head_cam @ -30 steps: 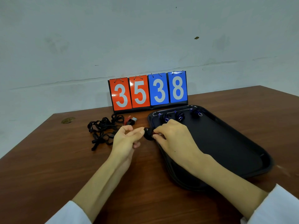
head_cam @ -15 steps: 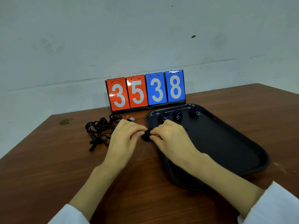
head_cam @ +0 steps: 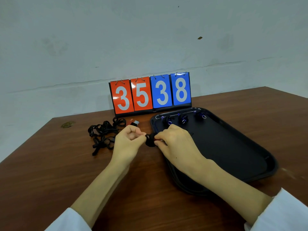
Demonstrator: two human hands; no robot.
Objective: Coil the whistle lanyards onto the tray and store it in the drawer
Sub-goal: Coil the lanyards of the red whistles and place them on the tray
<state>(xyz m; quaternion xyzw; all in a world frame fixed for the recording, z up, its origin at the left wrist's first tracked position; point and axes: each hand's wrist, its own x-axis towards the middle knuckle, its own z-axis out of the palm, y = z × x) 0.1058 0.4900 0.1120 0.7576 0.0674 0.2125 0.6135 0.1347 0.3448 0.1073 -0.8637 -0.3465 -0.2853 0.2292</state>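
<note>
Mid-frame, left hand (head_cam: 129, 141) and right hand (head_cam: 173, 144) pinching one small black coiled lanyard (head_cam: 149, 140) between fingertips, just beside black tray (head_cam: 250, 150) (left rim). Loose lanyards (head_cam: 104, 134) tangled center-left on table (head_cam: 50, 172).

A flip scoreboard (head_cam: 150, 95) stands on the wooden table (head_cam: 50, 164) against the wall, just behind the black tray (head_cam: 233, 147). Its four cards hang from small metal rings, each bearing one large white digit. The two left cards are orange-red and show 3 and 5; the two right cards are blue and show 3 and 8. Together they read 3538. Nothing else here carries readable writing.
</note>
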